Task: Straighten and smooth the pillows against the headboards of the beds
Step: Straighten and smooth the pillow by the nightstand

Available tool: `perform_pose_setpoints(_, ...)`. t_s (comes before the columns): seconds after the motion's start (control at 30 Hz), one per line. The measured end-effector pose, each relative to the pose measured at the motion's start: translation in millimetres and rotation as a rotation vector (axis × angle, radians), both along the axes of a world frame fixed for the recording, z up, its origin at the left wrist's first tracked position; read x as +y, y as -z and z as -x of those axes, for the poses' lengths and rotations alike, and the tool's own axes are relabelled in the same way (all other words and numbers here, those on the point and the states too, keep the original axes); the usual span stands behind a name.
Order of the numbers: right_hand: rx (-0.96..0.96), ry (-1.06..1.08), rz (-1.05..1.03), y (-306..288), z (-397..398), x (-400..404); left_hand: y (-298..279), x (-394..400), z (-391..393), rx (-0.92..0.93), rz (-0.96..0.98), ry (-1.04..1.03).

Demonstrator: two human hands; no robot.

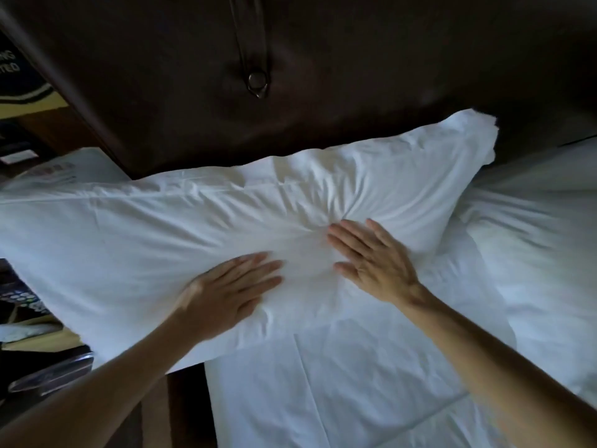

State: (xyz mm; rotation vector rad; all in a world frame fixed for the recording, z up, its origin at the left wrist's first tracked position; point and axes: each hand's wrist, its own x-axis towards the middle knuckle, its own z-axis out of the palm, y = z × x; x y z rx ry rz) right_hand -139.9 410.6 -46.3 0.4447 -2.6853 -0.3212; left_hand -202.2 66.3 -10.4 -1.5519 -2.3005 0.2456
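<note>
- We are pressing our left hand (226,286) flat on the pillow (161,227), fingers stretched out and close together, palm down, gripping nothing.
- We are laying our right hand (371,263) flat just beside it, fingers spread a little wider, also holding nothing; the two hands are near each other but apart, with a patch of bare cloth between them.
- Around our fingertips the pillowcase is bunching into creases that are fanning out from a point just above the right hand, so we judge the smoothing is only partly done.
- The pillow is lying long across the head of the bed (339,399), its far edge resting against the dark headboard (323,76); its right corner is rising higher up the headboard than the rest, and its left end is reaching out past the mattress edge, so it is looking tilted rather than square.
- A second pillow (533,227) is lying to the right, near the first; whether they are touching we cannot tell.
- What could go wrong, in our judgement: if we are sweeping both palms toward each other, we are gathering cloth into a deeper ridge instead of flattening it.
- Pressing hard near the front edge may be pushing the filling toward the headboard and leaving a dent.
- With the left end overhanging, a strong push leftward may be sliding the pillow off the bed.
</note>
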Motion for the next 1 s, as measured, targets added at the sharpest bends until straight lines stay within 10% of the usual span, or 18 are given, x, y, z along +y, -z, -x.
perform_pose_setpoints(0.17, -0.072, 0.112, -0.025, -10.5, -23.7, 71.6, -20.3, -29.0, -1.2, 0.02, 0.058, -0.054)
perform_pose_setpoints(0.33, -0.039, 0.084, 0.513, -43.0, -49.8, 45.0, -23.4, -16.8, -49.1, -0.281, -0.099, -0.079)
perform_pose_setpoints(0.47, -0.751, 0.21, 1.246, -62.9, -49.5, 0.0, -21.8, 22.1, -78.7, -0.926, -0.065, -0.257)
perform_pose_setpoints(0.57, -1.104, 0.24, 1.257, -54.1, -30.0, -13.2, -13.8, 40.8, -58.4, -1.38, -0.217, -0.544)
perform_pose_setpoints(0.8, -0.915, 0.446, 1.358, -48.6, -15.1, 14.1, -36.3, 37.0, -7.8, -1.803, -0.009, -0.783)
perform_pose_setpoints(1.0, -0.831, 0.613, 1.333, -55.0, -42.6, 35.7, -42.1, 24.1, -18.1, -1.755, -0.138, -0.845)
